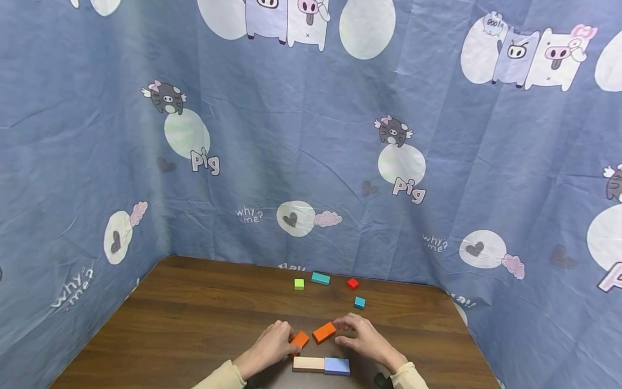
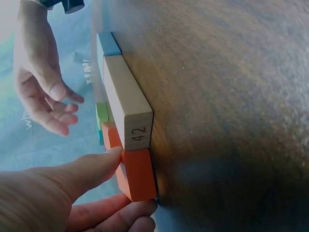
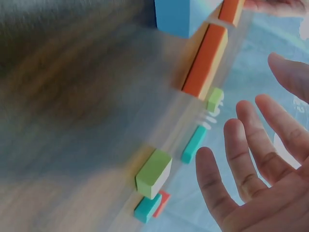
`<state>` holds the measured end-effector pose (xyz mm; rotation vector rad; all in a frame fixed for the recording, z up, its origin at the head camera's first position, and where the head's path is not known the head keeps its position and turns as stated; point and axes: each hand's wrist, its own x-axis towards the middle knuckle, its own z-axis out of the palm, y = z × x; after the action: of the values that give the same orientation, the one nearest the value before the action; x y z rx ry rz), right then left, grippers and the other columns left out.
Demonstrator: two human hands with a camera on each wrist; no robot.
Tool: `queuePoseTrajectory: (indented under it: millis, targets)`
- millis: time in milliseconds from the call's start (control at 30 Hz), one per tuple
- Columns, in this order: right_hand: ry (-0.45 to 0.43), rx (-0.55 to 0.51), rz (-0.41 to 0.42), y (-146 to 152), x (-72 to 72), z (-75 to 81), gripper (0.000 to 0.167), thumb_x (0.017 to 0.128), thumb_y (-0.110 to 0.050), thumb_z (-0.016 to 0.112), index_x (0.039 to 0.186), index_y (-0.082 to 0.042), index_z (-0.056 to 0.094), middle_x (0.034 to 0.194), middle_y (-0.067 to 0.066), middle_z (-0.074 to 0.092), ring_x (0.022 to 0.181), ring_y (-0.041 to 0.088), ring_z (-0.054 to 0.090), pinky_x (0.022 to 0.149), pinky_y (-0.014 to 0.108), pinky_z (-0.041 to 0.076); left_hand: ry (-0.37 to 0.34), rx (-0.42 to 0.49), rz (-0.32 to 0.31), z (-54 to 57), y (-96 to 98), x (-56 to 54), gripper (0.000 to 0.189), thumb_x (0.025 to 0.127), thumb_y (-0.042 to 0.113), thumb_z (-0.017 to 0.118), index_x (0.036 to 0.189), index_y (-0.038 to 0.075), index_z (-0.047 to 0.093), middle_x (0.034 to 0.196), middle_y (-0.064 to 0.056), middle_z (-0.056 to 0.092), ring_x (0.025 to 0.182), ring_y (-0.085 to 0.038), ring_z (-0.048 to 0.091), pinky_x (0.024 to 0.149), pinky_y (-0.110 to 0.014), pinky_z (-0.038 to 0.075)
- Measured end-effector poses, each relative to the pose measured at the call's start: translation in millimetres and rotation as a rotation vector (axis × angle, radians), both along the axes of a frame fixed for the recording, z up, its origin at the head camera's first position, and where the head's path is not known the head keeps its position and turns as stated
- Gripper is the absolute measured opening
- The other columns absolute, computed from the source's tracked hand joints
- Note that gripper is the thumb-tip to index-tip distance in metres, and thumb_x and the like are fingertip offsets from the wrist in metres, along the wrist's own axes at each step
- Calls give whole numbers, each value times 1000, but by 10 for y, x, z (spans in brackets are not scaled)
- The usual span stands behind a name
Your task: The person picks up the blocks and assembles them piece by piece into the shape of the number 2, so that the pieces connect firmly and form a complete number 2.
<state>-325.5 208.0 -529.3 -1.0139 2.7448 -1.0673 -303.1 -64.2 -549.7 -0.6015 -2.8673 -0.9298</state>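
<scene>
My left hand (image 1: pixel 269 346) pinches an orange block (image 1: pixel 300 340) between thumb and fingers. In the left wrist view that orange block (image 2: pixel 140 176) appears at the end of a natural wood block (image 2: pixel 126 89) marked 42. A second orange block (image 1: pixel 324 333) lies on the table between my hands. My right hand (image 1: pixel 363 337) hovers just right of it, fingers spread and holding nothing; the right wrist view shows them apart from this orange block (image 3: pixel 205 63). Nearer me, the wood block (image 1: pixel 308 364) and a blue block (image 1: pixel 337 366) lie end to end in a row.
Farther back on the brown table (image 1: pixel 204 302) are a lime block (image 1: pixel 298 284), a teal block (image 1: pixel 320 278), a red block (image 1: pixel 352 283) and a small blue block (image 1: pixel 359 302). A green block (image 3: pixel 153 171) shows in the right wrist view. Behind hangs a patterned blue cloth (image 1: pixel 311 135).
</scene>
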Motion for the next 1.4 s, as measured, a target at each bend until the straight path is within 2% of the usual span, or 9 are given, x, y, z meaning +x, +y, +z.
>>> queuePoseTrajectory:
  millis: [200, 333, 600, 767, 1067, 1233, 1400]
  targets:
    - [-12, 19, -50, 40, -76, 49, 36, 87, -25, 71, 119, -12, 64, 112, 6, 65, 102, 25, 59, 86, 37, 49, -2, -2, 6, 0, -1, -5, 22, 73, 25, 82, 69, 8, 69, 59, 8, 56, 48, -3, 41, 46, -22, 33]
    - [3, 14, -46, 69, -129, 51, 36, 86, -22, 72, 119, -10, 64, 114, 7, 66, 104, 27, 60, 88, 41, 48, 5, 3, -1, -3, -2, -6, 21, 72, 25, 82, 69, 7, 70, 58, 8, 56, 47, -2, 40, 45, -21, 32]
    - [-8, 26, -54, 29, -242, 33, 38, 87, -21, 71, 122, -9, 62, 115, 7, 65, 104, 26, 59, 89, 39, 47, 12, 6, 1, 13, -14, -10, 20, 72, 24, 82, 69, 8, 70, 60, 7, 57, 48, -2, 40, 46, -21, 33]
    - [-29, 43, -25, -33, -264, 32, 40, 87, -21, 71, 123, -8, 62, 116, 7, 64, 105, 27, 58, 88, 43, 47, -5, 12, 6, -11, -12, -15, 20, 72, 24, 82, 67, 9, 69, 55, 10, 53, 46, -2, 38, 44, -21, 31]
    - [-48, 117, 49, -113, -297, -49, 40, 84, -13, 72, 123, -9, 62, 119, 6, 63, 110, 26, 61, 92, 41, 49, 8, 11, 3, -16, 4, -14, 21, 72, 24, 83, 68, 8, 69, 56, 10, 54, 46, -1, 39, 44, -21, 32]
    - [-35, 171, 43, -150, -301, -73, 37, 84, -15, 73, 120, -10, 65, 117, 3, 63, 104, 18, 61, 89, 35, 49, -10, 23, 2, -17, 2, 7, 20, 72, 23, 82, 69, 7, 70, 57, 9, 55, 47, -2, 39, 44, -21, 32]
    - [10, 168, 40, -165, -319, -106, 33, 83, -15, 74, 114, -8, 68, 113, 4, 64, 97, 16, 60, 83, 30, 49, 2, 19, 4, -17, -3, 7, 20, 72, 23, 82, 69, 7, 70, 57, 9, 54, 48, -2, 37, 44, -21, 31]
